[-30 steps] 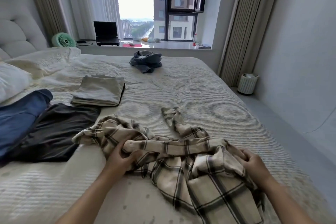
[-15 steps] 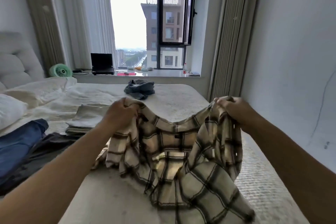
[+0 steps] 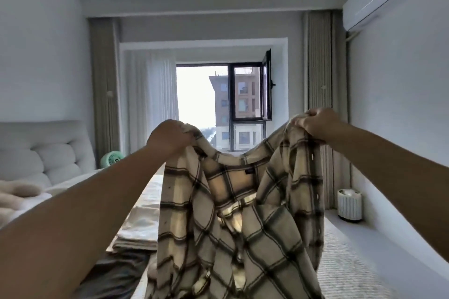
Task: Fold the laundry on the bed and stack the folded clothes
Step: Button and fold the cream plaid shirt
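Bedroom, window [image 3: 220, 107] ahead, bed [image 3: 345, 267] below. Left hand [image 3: 168, 139] fingers curled tight on one top edge of the plaid shirt [image 3: 233, 221]; right hand [image 3: 315, 124] fingers clenched on the other. Shirt hangs spread between them, above the bed. Folded beige cloth [image 3: 138, 228] lies left, dark garment [image 3: 116, 274] beside it.

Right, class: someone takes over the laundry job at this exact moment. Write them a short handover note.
Left hand and right hand each grip the top edge of the plaid shirt, held up spread above the bed.
Done: a folded beige garment lies on the bed left of the shirt, with a dark garment nearer.
Left: lay the shirt flat, fold it, stack it; the dark garment's state is unclear.
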